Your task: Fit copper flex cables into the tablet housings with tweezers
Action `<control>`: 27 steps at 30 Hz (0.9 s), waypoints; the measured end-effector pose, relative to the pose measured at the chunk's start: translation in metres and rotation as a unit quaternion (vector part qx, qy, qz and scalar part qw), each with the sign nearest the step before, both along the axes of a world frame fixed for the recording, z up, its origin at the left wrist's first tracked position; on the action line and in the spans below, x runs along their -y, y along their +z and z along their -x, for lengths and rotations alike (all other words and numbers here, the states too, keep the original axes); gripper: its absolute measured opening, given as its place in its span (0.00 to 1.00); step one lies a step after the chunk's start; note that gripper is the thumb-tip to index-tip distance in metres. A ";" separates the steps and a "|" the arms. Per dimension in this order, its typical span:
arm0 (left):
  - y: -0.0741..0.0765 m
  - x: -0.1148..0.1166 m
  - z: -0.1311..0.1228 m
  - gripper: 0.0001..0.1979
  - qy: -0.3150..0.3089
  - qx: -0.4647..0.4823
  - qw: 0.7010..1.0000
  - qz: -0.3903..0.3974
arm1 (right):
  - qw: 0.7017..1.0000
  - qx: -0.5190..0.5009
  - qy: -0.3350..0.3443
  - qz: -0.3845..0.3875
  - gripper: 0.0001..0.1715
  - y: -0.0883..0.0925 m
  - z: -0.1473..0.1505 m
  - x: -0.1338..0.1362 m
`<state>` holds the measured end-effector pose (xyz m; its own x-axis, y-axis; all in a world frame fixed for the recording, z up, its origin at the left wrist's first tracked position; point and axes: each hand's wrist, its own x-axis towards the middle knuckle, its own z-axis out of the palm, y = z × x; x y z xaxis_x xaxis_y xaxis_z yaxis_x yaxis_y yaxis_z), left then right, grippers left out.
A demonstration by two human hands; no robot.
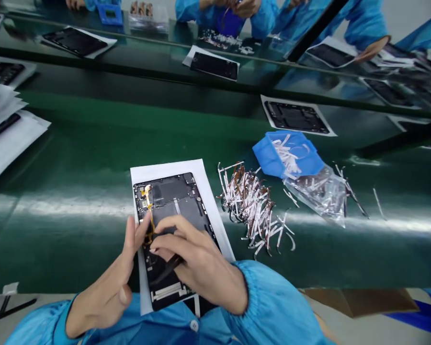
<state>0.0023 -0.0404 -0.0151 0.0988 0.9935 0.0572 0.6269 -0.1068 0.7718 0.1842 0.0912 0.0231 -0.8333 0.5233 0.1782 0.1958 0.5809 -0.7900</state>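
A black phone housing (172, 201) lies on a white paper sheet (204, 191), with an amber flex cable (148, 206) on its upper left part. My left hand (107, 282) is beside the housing's left edge, its fingers apart and its fingertips touching the edge near the cable. My right hand (197, 258) lies over the housing's middle, gripping a slim black tool (167, 270) whose tip is hidden under my fingers. A loose pile of flex strips with white backing (253, 211) lies to the right of the sheet.
A green conveyor belt (93, 143) runs across the view. A blue tray (287, 153) of strips and a clear plastic bag (316, 191) lie to the right. Papers are stacked at the left. More housings sit on sheets beyond, and blue-sleeved co-workers work at the far side.
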 end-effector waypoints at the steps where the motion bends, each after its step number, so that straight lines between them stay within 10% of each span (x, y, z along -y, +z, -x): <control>1: 0.001 0.004 0.003 0.42 -0.008 -0.027 1.000 -0.003 | 1.000 -0.015 -0.006 0.013 0.10 -0.002 0.000 -0.004; 9: -0.003 0.018 0.035 0.28 -0.120 -0.300 0.941 -0.102 | 0.991 -0.065 -0.063 0.096 0.08 -0.024 0.012 -0.028; 27: -0.008 0.006 0.040 0.32 -0.156 -0.294 0.940 -0.081 | 0.990 0.011 -0.088 0.109 0.06 -0.036 0.014 -0.038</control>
